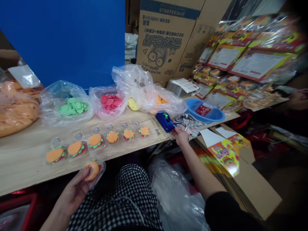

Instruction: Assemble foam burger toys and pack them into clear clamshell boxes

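While L hand (74, 192) grips burger pack (92, 170), R hand (180, 135), loosely open, touches tape dispenser (165, 121).

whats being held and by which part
The left hand holds a boxed toy burger by its near edge; the right hand grips nothing, beside the tape dispenser.

Bare tabletop (21, 173) lies open along the near edge, left of the left hand (74, 192) and its held pack (92, 170). A row of burger packs (96, 141) bars the middle. Beyond it, plastic bags (72, 106) crowd the back. Tape dispenser (165, 121) and blue basin (204, 112) hem the right hand (181, 135).
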### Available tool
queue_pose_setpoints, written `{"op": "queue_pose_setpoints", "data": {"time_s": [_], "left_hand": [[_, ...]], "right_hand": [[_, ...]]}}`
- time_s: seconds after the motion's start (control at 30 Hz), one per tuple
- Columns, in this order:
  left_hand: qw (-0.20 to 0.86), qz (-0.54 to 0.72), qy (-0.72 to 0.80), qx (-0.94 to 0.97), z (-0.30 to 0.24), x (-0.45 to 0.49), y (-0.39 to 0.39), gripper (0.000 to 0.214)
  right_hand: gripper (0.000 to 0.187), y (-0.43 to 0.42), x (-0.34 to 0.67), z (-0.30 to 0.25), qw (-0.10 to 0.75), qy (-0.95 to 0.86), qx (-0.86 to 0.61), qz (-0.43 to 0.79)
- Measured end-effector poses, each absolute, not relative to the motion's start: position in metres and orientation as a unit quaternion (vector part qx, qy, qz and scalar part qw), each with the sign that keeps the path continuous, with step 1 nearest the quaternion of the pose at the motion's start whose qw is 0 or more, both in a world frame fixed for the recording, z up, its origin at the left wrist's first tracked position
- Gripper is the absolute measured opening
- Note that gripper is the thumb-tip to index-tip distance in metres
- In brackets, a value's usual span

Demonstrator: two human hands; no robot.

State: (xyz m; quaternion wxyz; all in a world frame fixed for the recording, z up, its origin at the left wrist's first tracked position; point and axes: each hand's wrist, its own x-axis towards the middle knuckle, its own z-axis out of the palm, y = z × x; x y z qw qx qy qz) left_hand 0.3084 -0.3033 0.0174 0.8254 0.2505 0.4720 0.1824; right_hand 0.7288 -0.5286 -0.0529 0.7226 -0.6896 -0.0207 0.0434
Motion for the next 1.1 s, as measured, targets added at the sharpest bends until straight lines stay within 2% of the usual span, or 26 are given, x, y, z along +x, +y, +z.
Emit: {"op": "queue_pose_setpoints", "data": {"time_s": [0.2, 0.33, 0.47, 0.67, 0.87, 0.97, 1.1], "left_hand": [[0.820, 0.276, 0.446, 0.231, 0.028, 0.317, -0.306, 0.017], [0.831, 0.308, 0.403, 0.228, 0.025, 0.314, -0.309, 0.013], [0.821, 0.345, 0.393, 0.229, 0.017, 0.312, -0.308, 0.016], [0.816, 0.391, 0.367, 0.216, 0.020, 0.304, -0.312, 0.025], [0.817, 0.411, 0.351, 0.199, 0.026, 0.288, -0.314, 0.019], [0.820, 0.418, 0.345, 0.185, 0.025, 0.278, -0.312, 0.017], [0.828, 0.414, 0.341, 0.162, 0.022, 0.264, -0.308, 0.017]], "right_hand": [[0.031, -0.535, 0.717, -0.061, 0.741, -0.019, -0.671, 0.038], [0.027, -0.518, 0.679, -0.054, 0.742, -0.048, -0.665, 0.066], [0.026, -0.471, 0.591, -0.022, 0.712, -0.174, -0.651, 0.198], [0.032, -0.401, 0.453, 0.028, 0.683, -0.328, -0.518, 0.397], [0.026, -0.367, 0.405, 0.012, 0.647, -0.388, -0.507, 0.417], [0.028, -0.360, 0.393, 0.007, 0.639, -0.393, -0.512, 0.419], [0.034, -0.352, 0.383, 0.004, 0.626, -0.363, -0.493, 0.484]]}}
